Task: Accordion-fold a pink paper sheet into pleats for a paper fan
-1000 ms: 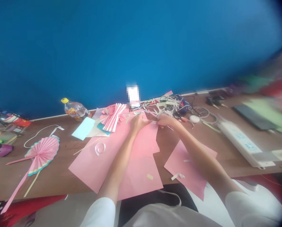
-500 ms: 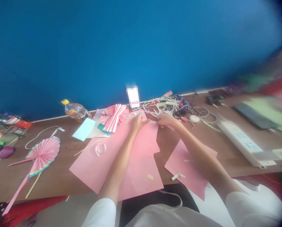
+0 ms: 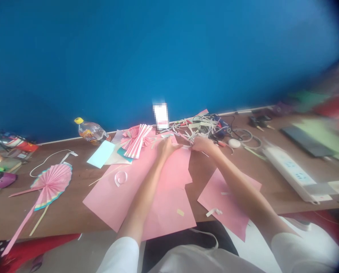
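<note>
Both of my hands are at the far end of the large pink paper sheet (image 3: 169, 212). A thin white paper strip (image 3: 186, 147) spans the small gap between them. My left hand (image 3: 166, 148) is closed, its thumb pointing right along the strip's left end. Curled fingers of my right hand (image 3: 201, 144) pinch the other end, beside a heap of cut paper strips (image 3: 199, 127). Left of the hands lies a pink-and-white pleated paper piece (image 3: 137, 142). A curled white strip (image 3: 120, 178) rests on the sheet. The fingertips are small and partly hidden.
At left are a pink folded fan (image 3: 54, 184), light-blue paper (image 3: 101, 154) and a plastic bottle (image 3: 92, 131). A smaller pink sheet (image 3: 226, 201) lies under my right forearm. Farther right are a white power strip (image 3: 291, 168) and a dark flat device (image 3: 306, 140). A blue wall (image 3: 169, 57) stands behind.
My right hand has turned slightly and its fingers have shifted a little on the strip. My left hand has barely moved. The other things lie as before.
</note>
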